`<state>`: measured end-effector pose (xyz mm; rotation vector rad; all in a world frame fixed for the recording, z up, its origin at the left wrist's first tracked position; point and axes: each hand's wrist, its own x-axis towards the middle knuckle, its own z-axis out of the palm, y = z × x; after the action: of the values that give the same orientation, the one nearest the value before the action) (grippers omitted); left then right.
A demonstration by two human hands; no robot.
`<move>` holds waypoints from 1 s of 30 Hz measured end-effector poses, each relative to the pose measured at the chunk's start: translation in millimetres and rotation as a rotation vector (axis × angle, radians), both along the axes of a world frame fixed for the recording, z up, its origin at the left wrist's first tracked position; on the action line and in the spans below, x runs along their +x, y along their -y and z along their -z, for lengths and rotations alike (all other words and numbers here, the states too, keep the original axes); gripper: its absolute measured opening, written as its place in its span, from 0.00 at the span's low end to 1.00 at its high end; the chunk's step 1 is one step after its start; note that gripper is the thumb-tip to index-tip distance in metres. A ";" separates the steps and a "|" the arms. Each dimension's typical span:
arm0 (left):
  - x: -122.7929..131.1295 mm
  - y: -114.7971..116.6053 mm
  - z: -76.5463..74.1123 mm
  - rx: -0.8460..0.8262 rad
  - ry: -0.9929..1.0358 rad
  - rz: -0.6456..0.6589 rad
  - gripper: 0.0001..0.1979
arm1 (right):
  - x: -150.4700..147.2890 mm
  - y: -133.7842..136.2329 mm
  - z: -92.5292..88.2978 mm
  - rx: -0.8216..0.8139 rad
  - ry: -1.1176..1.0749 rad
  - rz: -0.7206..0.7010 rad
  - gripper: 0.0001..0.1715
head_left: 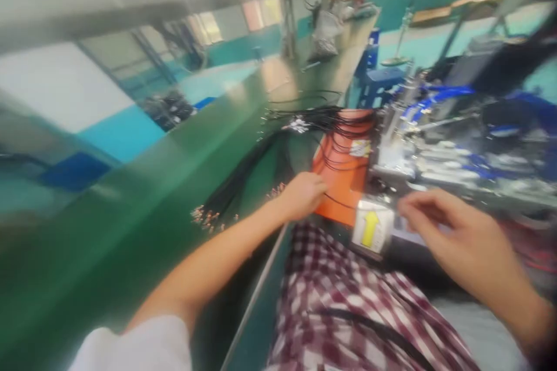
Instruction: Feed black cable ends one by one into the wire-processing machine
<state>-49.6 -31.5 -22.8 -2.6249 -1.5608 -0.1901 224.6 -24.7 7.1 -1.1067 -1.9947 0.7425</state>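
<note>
My left hand (304,196) is closed at the near end of an orange tray (342,188), with a thin black cable (339,202) running from its fingers toward the machine. On the right, my right hand (444,223) hangs by the machine's front, thumb and fingertips pressed together; whatever is between them is too blurred to make out. Between the hands stands a metal block with a yellow arrow label (371,231). More black cables lie across the tray's far part, and a bundle of black cables (243,177) with copper-coloured ends rests on the green table (143,232).
A machine with blue tubes (439,95) and metal parts fills the right side. Behind the tray is a blue stool (380,78). A clear bag (325,35) sits farther along the table. Checkered cloth (339,301) covers my lap.
</note>
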 end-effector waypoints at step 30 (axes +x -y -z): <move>15.5 9.3 20.3 0.064 0.275 -0.169 0.10 | 5.7 12.8 26.7 -0.295 -0.071 -0.014 0.12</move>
<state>-34.1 -40.8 -43.0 -2.4861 -1.8132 -0.6009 230.4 -37.5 -19.6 -1.2154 -1.8755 1.0951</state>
